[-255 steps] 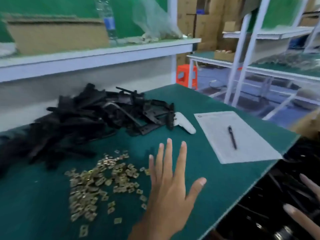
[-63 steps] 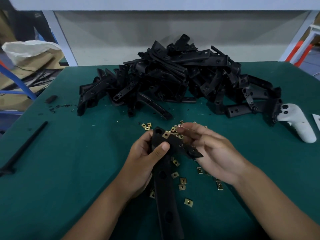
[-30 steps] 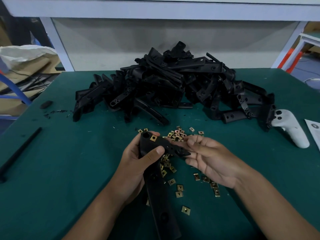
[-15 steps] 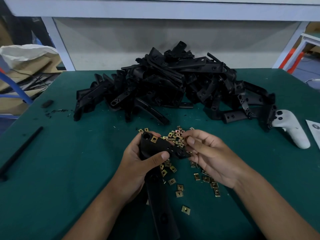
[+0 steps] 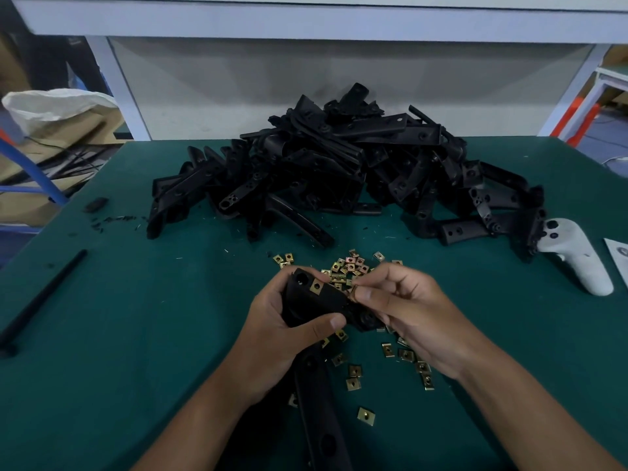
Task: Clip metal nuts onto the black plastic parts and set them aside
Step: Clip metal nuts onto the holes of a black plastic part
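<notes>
The left hand grips a long black plastic part near its upper end, with the thumb laid across its front; the lower end of the part points toward the person. One brass-coloured nut already sits clipped on the top of the part. The right hand pinches another small nut between thumb and fingertips, right at the edge of the part. Both hands are close together above the green worktop. Loose nuts lie scattered under and around the hands. Behind them is a big pile of black parts, and a white controller lies at the right.
</notes>
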The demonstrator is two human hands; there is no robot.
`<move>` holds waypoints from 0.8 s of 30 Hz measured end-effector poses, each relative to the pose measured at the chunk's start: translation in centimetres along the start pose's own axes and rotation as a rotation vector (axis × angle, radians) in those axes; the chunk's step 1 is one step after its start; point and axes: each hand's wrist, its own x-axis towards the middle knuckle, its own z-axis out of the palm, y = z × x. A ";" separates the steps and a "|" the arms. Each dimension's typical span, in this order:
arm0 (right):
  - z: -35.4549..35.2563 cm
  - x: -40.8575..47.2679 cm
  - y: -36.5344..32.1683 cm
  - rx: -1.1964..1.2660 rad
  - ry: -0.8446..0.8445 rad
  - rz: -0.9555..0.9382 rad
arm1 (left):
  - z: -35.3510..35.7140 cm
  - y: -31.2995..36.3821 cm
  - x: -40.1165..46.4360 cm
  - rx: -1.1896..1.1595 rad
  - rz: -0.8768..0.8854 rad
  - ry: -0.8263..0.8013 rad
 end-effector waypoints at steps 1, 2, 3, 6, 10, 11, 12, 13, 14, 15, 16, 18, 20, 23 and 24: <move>0.0 0.0 0.0 -0.005 0.003 0.006 | 0.0 0.0 0.0 0.006 -0.001 -0.002; 0.0 0.0 0.1 -0.014 0.004 0.013 | 0.0 -0.1 0.0 0.011 -0.003 -0.002; -0.1 0.0 0.1 -0.030 0.001 0.021 | 0.0 -0.1 0.0 0.012 -0.007 0.001; -0.1 -0.1 0.3 -0.059 -0.015 0.055 | 0.0 -0.2 0.0 -0.001 -0.014 0.008; 0.0 0.0 0.4 0.023 0.020 0.035 | -0.1 -0.1 0.0 -0.009 -0.015 0.013; 0.0 0.0 0.4 0.018 0.024 0.029 | -0.1 -0.1 0.0 -0.012 -0.018 0.016; 0.1 0.0 0.4 0.011 0.021 0.030 | -0.1 -0.2 0.1 -0.013 -0.020 0.018; 0.1 0.0 0.4 0.006 0.018 0.035 | 0.0 -0.2 0.1 -0.010 -0.020 0.017; 0.2 0.0 0.4 0.003 0.017 0.041 | 0.0 -0.2 0.1 -0.002 -0.020 0.015; 0.2 0.0 0.3 0.000 0.021 0.043 | 0.0 -0.2 0.1 0.005 -0.021 0.011; 0.3 0.0 0.3 -0.007 0.025 0.046 | 0.0 -0.2 0.1 0.008 -0.023 0.009; 0.2 0.1 0.4 -0.033 0.031 0.051 | 0.0 -0.3 0.0 0.005 -0.021 0.007; 0.1 0.0 0.5 -0.059 0.027 0.052 | 0.0 -0.3 0.0 -0.003 -0.011 0.001; 0.1 0.1 0.7 -0.069 0.026 0.053 | 0.0 -0.4 0.1 0.016 0.002 0.003; 0.2 0.1 0.7 -0.068 0.031 0.054 | 0.0 -0.5 0.1 0.025 0.005 0.013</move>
